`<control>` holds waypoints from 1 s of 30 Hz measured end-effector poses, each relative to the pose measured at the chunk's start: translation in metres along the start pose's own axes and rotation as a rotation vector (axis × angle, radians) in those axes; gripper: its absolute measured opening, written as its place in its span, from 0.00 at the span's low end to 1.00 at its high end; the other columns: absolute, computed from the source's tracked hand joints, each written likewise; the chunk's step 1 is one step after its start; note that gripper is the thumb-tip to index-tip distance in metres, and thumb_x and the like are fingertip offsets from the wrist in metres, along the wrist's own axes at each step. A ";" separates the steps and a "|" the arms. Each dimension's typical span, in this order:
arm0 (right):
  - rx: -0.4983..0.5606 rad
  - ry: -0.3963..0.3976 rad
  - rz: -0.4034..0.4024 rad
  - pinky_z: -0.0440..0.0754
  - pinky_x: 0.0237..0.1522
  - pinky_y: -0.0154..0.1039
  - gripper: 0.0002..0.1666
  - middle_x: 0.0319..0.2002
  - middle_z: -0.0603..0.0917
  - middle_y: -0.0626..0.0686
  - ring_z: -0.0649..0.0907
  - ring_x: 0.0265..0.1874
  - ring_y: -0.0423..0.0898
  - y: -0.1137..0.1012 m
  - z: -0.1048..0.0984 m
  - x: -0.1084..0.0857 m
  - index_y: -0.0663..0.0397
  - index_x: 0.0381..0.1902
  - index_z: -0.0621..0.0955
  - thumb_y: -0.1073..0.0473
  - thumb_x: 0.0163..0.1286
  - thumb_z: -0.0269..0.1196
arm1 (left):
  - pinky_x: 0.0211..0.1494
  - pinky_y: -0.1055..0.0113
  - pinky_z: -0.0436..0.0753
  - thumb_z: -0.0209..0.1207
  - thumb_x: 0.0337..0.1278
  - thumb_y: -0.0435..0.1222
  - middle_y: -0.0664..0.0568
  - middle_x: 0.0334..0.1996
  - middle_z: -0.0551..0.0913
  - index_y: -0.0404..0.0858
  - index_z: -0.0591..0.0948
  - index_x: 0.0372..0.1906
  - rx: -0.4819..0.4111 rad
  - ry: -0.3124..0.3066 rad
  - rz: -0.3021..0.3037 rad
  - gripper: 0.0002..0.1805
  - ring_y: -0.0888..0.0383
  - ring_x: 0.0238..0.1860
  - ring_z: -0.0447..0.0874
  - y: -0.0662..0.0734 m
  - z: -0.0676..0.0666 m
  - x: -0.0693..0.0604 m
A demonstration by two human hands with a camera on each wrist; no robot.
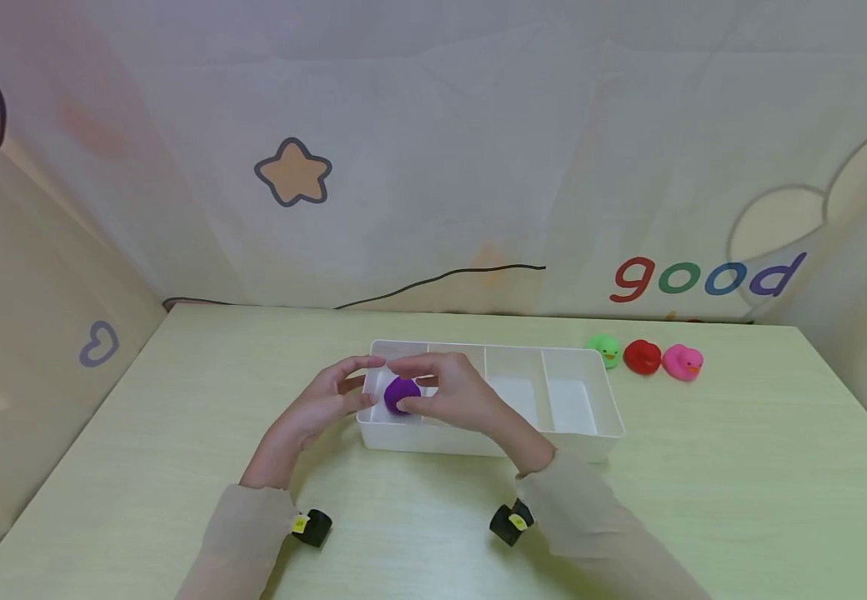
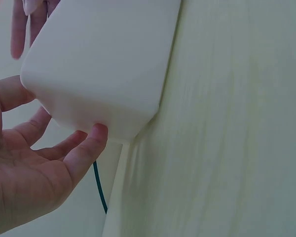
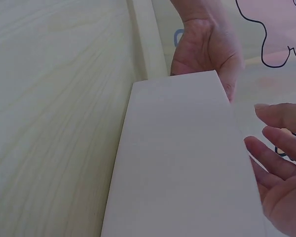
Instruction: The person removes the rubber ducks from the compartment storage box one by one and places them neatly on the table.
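A white box point(image 1: 433, 437) with several compartments in a row stands on the table. In its leftmost compartment lies a rounded purple toy point(image 1: 399, 392), partly covered by fingers, so its full shape is hidden. My right hand point(image 1: 454, 390) hovers over that compartment, thumb in front of the toy and index finger above it. Its fingers look spread apart in the right wrist view, with nothing seen between them. My left hand point(image 1: 326, 398) is at the box's left end, its loosely bent fingers touching the end wall in the left wrist view.
Beyond the box's right back corner are a green rubber duck point(image 1: 604, 350), a red rubber duck point(image 1: 642, 357) and a pink rubber duck point(image 1: 683, 362). The green one is partly behind the box's rim. A printed cloth point(image 1: 433, 183) hangs behind the table point(image 1: 741, 467).
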State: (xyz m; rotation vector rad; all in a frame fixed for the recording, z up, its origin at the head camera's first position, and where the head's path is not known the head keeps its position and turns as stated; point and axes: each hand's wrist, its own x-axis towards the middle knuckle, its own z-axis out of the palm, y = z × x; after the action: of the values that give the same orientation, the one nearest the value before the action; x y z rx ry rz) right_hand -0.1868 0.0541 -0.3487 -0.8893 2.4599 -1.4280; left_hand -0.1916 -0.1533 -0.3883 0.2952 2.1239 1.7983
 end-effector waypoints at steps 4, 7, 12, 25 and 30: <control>-0.104 -0.013 0.003 0.76 0.51 0.44 0.25 0.49 0.80 0.59 0.78 0.50 0.54 0.002 0.005 0.006 0.65 0.52 0.77 0.68 0.54 0.66 | 0.61 0.46 0.65 0.52 0.57 0.26 0.42 0.68 0.54 0.35 0.65 0.62 0.010 -0.002 0.005 0.26 0.39 0.66 0.54 0.000 0.000 0.000; -0.214 -0.026 -0.006 0.75 0.52 0.43 0.24 0.48 0.81 0.58 0.78 0.50 0.52 0.002 0.007 0.010 0.65 0.51 0.78 0.67 0.54 0.67 | 0.61 0.46 0.65 0.52 0.57 0.26 0.42 0.68 0.53 0.34 0.65 0.62 0.010 -0.006 0.009 0.26 0.39 0.66 0.54 0.000 0.000 0.000; -0.397 -0.087 -0.011 0.77 0.48 0.43 0.21 0.44 0.83 0.59 0.80 0.45 0.53 -0.002 0.011 0.017 0.66 0.47 0.79 0.67 0.54 0.66 | 0.61 0.47 0.65 0.53 0.57 0.27 0.41 0.68 0.54 0.34 0.64 0.62 0.009 -0.015 0.015 0.26 0.39 0.66 0.54 0.000 -0.001 0.001; -0.912 -0.133 0.045 0.68 0.22 0.31 0.06 0.15 0.70 0.47 0.69 0.19 0.42 -0.010 0.030 0.033 0.56 0.21 0.78 0.63 0.54 0.65 | 0.61 0.48 0.66 0.53 0.56 0.27 0.41 0.67 0.55 0.32 0.64 0.62 -0.028 -0.035 0.031 0.27 0.40 0.66 0.56 0.000 -0.001 0.000; -1.024 -0.121 0.038 0.70 0.22 0.32 0.08 0.15 0.71 0.47 0.70 0.18 0.42 -0.010 0.035 0.035 0.54 0.19 0.77 0.61 0.55 0.64 | 0.61 0.48 0.65 0.53 0.56 0.27 0.42 0.67 0.55 0.33 0.64 0.62 -0.030 -0.032 0.024 0.27 0.41 0.66 0.56 0.000 -0.002 -0.001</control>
State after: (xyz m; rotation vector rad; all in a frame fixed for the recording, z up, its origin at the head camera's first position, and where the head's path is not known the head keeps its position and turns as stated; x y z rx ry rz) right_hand -0.1967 0.0049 -0.3534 -0.9887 3.0220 0.0201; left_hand -0.1917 -0.1551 -0.3882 0.3414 2.0784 1.8245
